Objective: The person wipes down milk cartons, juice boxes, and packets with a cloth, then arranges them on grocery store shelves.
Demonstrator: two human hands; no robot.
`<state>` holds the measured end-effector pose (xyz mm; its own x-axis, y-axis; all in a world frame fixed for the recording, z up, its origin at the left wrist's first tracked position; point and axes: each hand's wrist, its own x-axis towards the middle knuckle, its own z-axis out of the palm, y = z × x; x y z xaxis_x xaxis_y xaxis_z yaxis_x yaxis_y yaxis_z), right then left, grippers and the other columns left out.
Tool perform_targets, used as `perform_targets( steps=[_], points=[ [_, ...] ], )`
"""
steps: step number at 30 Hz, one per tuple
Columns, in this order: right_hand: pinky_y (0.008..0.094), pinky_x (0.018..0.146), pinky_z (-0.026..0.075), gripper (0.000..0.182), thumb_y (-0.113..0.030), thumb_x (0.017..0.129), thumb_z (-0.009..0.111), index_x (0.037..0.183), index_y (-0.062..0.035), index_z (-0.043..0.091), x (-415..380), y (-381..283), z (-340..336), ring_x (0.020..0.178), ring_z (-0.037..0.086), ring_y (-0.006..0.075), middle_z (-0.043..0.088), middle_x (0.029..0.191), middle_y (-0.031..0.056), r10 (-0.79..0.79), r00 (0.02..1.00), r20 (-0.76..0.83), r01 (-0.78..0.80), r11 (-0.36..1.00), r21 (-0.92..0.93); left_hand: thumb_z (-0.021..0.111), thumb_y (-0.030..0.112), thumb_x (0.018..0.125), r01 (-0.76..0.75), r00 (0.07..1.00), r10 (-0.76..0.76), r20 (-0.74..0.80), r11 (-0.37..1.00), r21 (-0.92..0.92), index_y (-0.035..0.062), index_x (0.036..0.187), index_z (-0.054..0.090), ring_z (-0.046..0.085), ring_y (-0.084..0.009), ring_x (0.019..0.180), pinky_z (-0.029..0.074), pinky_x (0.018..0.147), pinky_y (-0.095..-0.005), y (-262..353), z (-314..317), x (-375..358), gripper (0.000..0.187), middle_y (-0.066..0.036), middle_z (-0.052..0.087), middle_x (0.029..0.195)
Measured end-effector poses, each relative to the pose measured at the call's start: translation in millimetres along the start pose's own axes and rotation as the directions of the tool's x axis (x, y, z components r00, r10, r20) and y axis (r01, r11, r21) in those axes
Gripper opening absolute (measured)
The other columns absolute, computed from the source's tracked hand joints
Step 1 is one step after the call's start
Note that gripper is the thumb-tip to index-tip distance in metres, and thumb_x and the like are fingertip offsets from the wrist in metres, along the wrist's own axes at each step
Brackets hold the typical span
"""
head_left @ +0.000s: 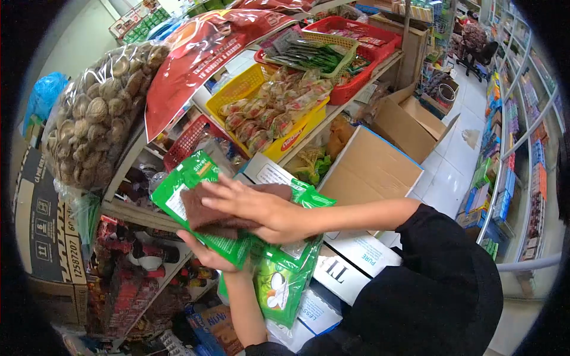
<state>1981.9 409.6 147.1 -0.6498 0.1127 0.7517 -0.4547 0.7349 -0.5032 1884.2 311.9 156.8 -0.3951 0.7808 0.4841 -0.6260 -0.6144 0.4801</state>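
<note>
My left hand holds a green plastic packet tilted, gripping it from below; part of its grip is hidden behind the packet. My right hand lies over a folded brown cloth, pressing it against the front of that packet. Below my hands, more green packets rest on a white carton. One of these packets shows a picture of white, egg-like shapes.
A clear bag of dried mushrooms stands at the left. Ahead, a yellow basket holds wrapped goods beside a red basket. An open cardboard box sits to the right, with stocked shelves beyond the tiled aisle.
</note>
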Motion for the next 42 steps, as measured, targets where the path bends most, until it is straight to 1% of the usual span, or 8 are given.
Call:
perform_targets(
  steps=[2,8,12,14,20,32,36,42],
  points=[
    [0.0513,0.105,0.017,0.068,-0.019,0.078,0.054,0.138,-0.0113,0.024,-7,-20,1,0.133,0.011,0.0392,0.013,0.145,0.0174,-0.045,0.989,0.140,0.046,0.999,-0.005,0.023,0.052,0.091,0.083,0.983,-0.061,0.175,0.989,-0.121,0.0067,0.131,0.034,0.041,-0.0281,0.119,0.024,0.105,-0.0436,5,-39,4,0.061,-0.013,0.044,0.130],
    [0.0488,0.103,0.023,0.060,-0.030,0.083,0.049,0.134,-0.0058,0.029,36,4,-3,0.126,0.027,0.0413,0.032,0.137,0.0184,0.054,0.993,-0.105,-0.084,0.951,-0.298,0.020,0.057,0.089,0.261,0.879,-0.173,-0.444,0.955,0.143,0.0082,0.137,0.024,0.033,-0.0258,0.126,0.027,0.104,-0.0386,-17,-14,-1,0.069,-0.013,0.031,0.139],
    [0.0445,0.102,0.026,0.053,-0.030,0.087,0.045,0.129,-0.0011,0.034,53,42,-2,0.123,0.032,0.0394,0.036,0.132,0.0225,0.138,0.971,-0.193,-0.167,0.976,-0.142,0.025,0.059,0.088,0.309,0.951,-0.294,0.097,0.922,-0.233,0.0056,0.132,0.035,0.036,-0.0219,0.123,0.026,0.104,-0.0348,-14,-7,4,0.069,-0.009,0.038,0.134],
    [0.0457,0.103,0.024,0.054,-0.030,0.087,0.045,0.132,-0.0029,0.032,38,12,4,0.127,0.027,0.0390,0.032,0.136,0.0216,0.024,0.995,-0.102,-0.051,0.961,-0.271,0.027,0.060,0.088,0.193,0.914,-0.231,-0.333,0.971,-0.144,0.0075,0.132,0.035,0.037,-0.0210,0.122,0.024,0.104,-0.0354,-8,-5,5,0.069,-0.006,0.039,0.133],
    [0.0437,0.104,0.022,0.053,-0.032,0.083,0.052,0.132,-0.0188,0.037,-3,-22,19,0.130,0.029,0.0236,0.030,0.142,0.0028,-0.167,0.949,0.268,0.251,0.915,-0.318,0.032,0.048,0.090,0.290,0.947,-0.214,0.240,0.890,-0.351,0.0133,0.134,0.033,0.029,-0.0237,0.128,0.018,0.108,-0.0390,-4,-30,-5,0.056,-0.004,0.032,0.139],
    [0.0441,0.103,0.025,0.054,-0.025,0.082,0.053,0.131,-0.0078,0.036,31,-5,-10,0.127,0.031,0.0297,0.037,0.136,0.0108,-0.024,1.000,0.015,0.028,0.908,-0.418,0.031,0.046,0.092,-0.021,0.966,-0.033,-0.255,0.978,-0.207,0.0106,0.129,0.040,0.041,-0.0207,0.120,0.027,0.104,-0.0379,-17,-23,7,0.052,-0.007,0.045,0.129],
    [0.0429,0.104,0.021,0.061,-0.023,0.075,0.058,0.132,-0.0098,0.037,-3,-19,2,0.128,0.032,0.0265,0.034,0.139,0.0100,-0.053,0.987,0.151,0.103,0.934,-0.342,0.032,0.056,0.088,0.264,0.945,-0.135,0.298,0.852,-0.452,0.0044,0.131,0.035,0.041,-0.0328,0.118,0.027,0.103,-0.0441,1,-51,11,0.067,-0.017,0.041,0.131],
    [0.0398,0.107,0.016,0.052,-0.018,0.076,0.058,0.126,-0.0146,0.046,-28,-27,6,0.127,0.035,0.0232,0.040,0.136,0.0045,-0.055,0.985,0.161,0.107,0.935,-0.337,0.033,0.051,0.089,0.418,0.907,-0.373,0.195,0.747,-0.518,0.0040,0.125,0.043,0.050,-0.0330,0.107,0.033,0.099,-0.0453,10,-18,2,0.060,-0.017,0.050,0.122]
  ],
)
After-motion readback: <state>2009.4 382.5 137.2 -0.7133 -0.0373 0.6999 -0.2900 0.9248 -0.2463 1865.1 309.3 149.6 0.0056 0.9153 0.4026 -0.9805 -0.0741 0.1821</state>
